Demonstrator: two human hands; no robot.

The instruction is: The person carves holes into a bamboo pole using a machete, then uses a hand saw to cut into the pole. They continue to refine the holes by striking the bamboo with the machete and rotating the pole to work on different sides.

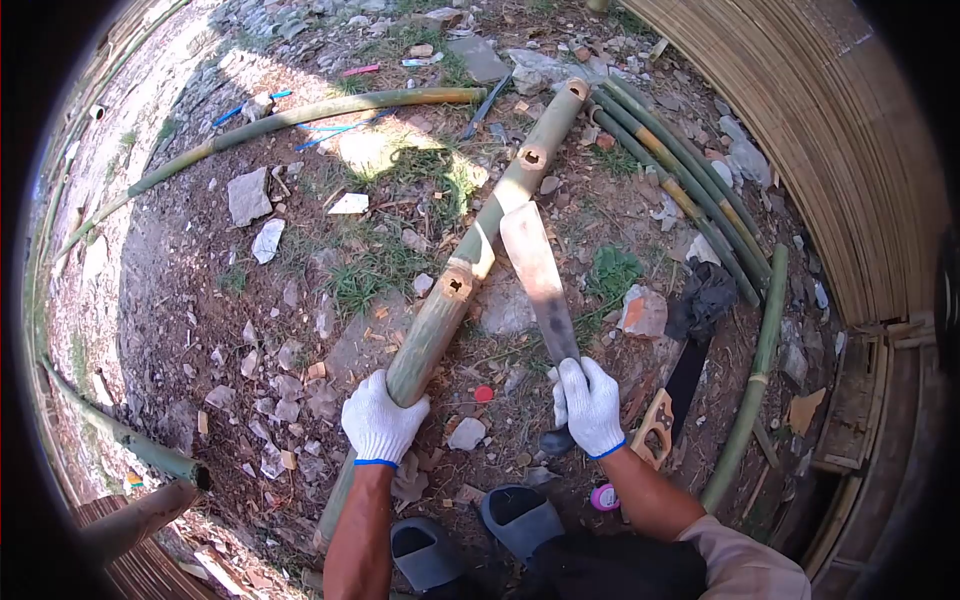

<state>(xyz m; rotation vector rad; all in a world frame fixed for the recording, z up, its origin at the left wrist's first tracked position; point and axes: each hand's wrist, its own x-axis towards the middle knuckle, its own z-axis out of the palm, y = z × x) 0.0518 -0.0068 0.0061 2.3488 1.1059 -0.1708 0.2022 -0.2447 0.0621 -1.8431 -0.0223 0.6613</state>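
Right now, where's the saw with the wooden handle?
In the head view, the saw lies at the right, between the gloved right hand and a green bamboo pole, its wooden handle nearer the hand.

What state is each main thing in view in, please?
Bamboo pole: slanted, dark holes along it
Machete: blade bare, held; contact with pole unclear
Left hand: gloved, gripping the pole
Right hand: gloved, gripping the machete's handle
Handsaw: on the ground, unheld
Black cloth or bag: crumpled
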